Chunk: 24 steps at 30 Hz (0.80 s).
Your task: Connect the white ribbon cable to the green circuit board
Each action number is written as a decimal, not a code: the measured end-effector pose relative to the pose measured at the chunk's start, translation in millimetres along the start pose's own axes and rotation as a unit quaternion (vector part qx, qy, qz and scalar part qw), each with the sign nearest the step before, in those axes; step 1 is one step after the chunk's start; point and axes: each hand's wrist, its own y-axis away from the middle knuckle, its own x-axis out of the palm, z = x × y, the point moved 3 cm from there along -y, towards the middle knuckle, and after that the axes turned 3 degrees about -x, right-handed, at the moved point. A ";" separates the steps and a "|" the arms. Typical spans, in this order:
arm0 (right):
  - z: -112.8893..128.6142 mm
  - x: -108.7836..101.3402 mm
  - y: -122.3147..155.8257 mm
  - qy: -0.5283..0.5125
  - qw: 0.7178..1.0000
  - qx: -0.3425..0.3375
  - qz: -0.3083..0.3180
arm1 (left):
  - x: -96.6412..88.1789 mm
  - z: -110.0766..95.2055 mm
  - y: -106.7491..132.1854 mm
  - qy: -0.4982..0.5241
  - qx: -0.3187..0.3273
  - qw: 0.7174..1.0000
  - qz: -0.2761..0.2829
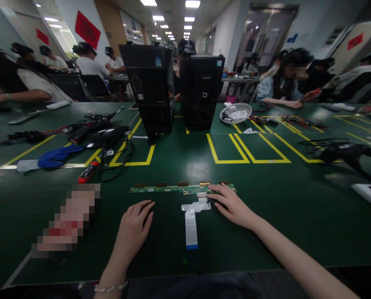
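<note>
One board (160, 189) lies left to right across the middle of the table (281, 195). The left hand (134, 226) rests released on the table, fingers loosely bent, left of the cable (191, 228). The right hand (233, 203) is unclenched, fingers spread at the board's right half, grasping nothing visible; firm contact cannot be confirmed.

Caution: a sideways push by the right hand could crease the cable or strain the connector (201, 194), since the two appear joined. Downward pressure could bend the narrow board or its far-edge tabs (183, 183).

Markings: the left tower (150, 83) bears faint lettering and a sticker (158, 62); the right tower (201, 110) bears a rounded logo (205, 94). None is legible. Labels (167, 190) on the board are too small to read
</note>
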 end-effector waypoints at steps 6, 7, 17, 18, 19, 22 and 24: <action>3.8 2.1 -3.7 -0.028 0.998 0.003 0.050 | 0.1 0.1 0.6 0.003 -0.006 1.000 -0.008; 3.2 2.1 -3.6 -0.033 0.998 0.001 0.059 | 0.2 0.2 0.7 0.005 -0.009 1.000 -0.009; 2.5 0.2 3.9 -0.008 0.995 0.005 0.098 | -0.4 -0.2 0.2 0.007 -0.017 1.000 -0.011; 1.6 -0.7 6.9 -0.002 0.995 0.011 0.101 | -0.5 -0.3 0.3 0.007 -0.018 1.000 -0.011; 0.2 -1.8 10.9 0.004 0.995 0.018 0.103 | -0.4 -0.4 0.4 0.008 -0.018 1.000 -0.010; -8.8 -5.4 29.5 0.022 0.994 0.044 0.097 | 0.0 -0.3 0.7 0.008 -0.019 1.000 -0.006; -19.0 -7.6 46.9 0.038 0.994 0.067 0.081 | 0.3 0.1 0.7 0.007 -0.019 1.000 -0.006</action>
